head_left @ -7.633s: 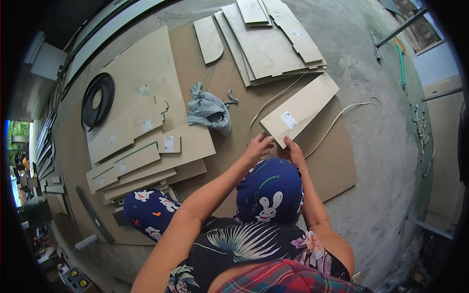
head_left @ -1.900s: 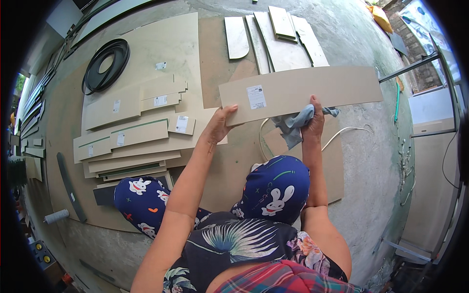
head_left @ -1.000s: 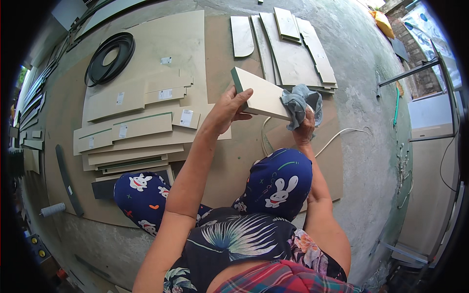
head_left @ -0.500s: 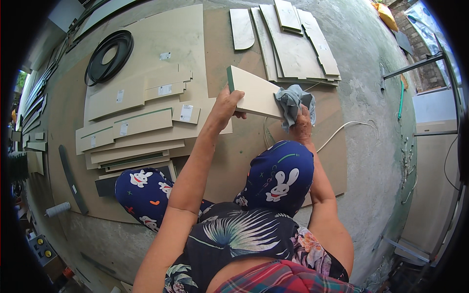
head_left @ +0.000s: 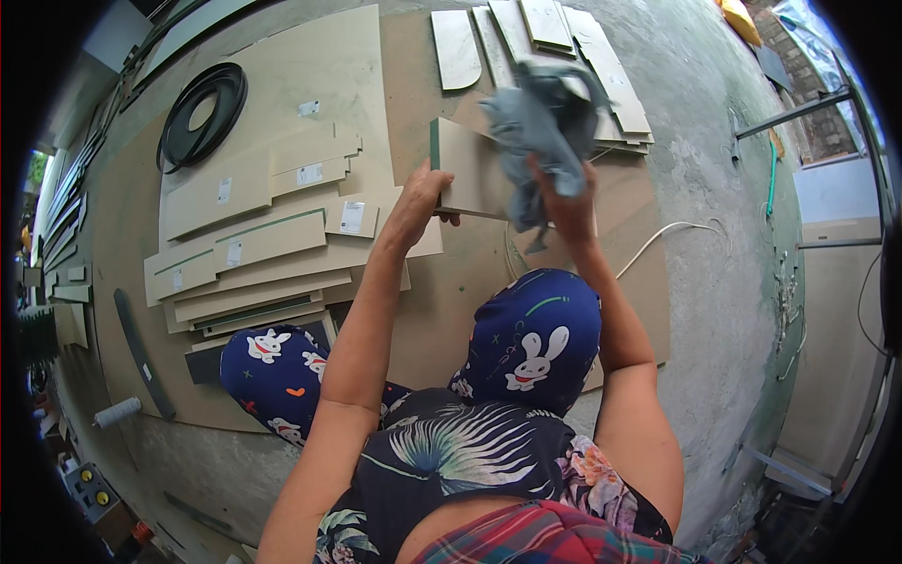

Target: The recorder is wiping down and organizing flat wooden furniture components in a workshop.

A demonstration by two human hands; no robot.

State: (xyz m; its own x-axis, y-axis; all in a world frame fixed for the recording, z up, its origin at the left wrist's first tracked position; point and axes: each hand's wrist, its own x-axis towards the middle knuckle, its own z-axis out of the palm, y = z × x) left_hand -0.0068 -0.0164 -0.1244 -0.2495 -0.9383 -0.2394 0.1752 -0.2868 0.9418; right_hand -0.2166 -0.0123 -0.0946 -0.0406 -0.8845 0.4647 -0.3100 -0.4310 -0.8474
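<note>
My left hand (head_left: 421, 202) is closed round the left end of a cream board (head_left: 467, 169) with a green edge, thumb on top and fingers beneath. The board is held up above the brown sheet on the floor. A grey-blue cloth (head_left: 543, 132), smeared by motion, is gripped in my right hand (head_left: 567, 199). Loose cloth billows up over the board's right part and hides that end. Whether the cloth touches the board I cannot tell.
Left of my arms lie stacked cream boards (head_left: 272, 240) with white labels and a black coil of edging strip (head_left: 200, 113). Pale boards (head_left: 601, 75) are piled at the far right. A white cord (head_left: 658, 235) runs over the floor near a metal frame (head_left: 799, 117).
My right hand has lifted the cloth up from the board's right end, and the cloth has spread out. The board and my left hand have shifted slightly left.
</note>
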